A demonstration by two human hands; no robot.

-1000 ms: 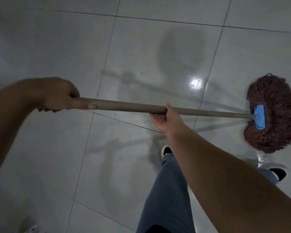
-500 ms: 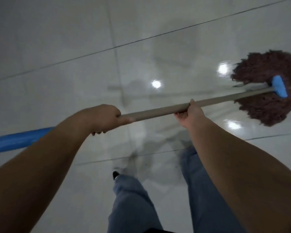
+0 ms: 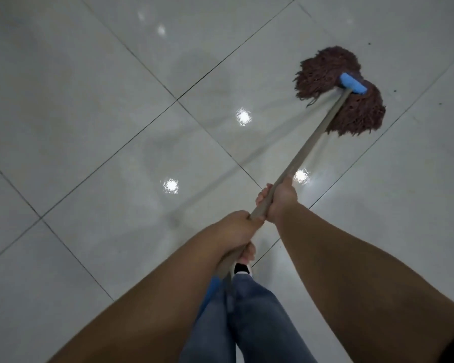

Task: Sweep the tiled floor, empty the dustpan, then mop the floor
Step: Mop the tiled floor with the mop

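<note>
Both hands grip the mop handle [image 3: 312, 138], right hand [image 3: 279, 201] ahead of left hand [image 3: 237, 231]; mop head [image 3: 323, 72] lies forward-right along the handle, on wet floor [image 3: 89, 127]

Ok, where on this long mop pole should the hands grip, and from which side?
Grip the bare grey pole, not the maroon string mop head. It slants up toward the body, so wrap from above, as the right hand and left hand do now, spaced apart for leverage.

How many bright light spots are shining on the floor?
5: two faint ones far up at the top, one left of the mop head, one mid-floor, one beside the right hand.
</note>
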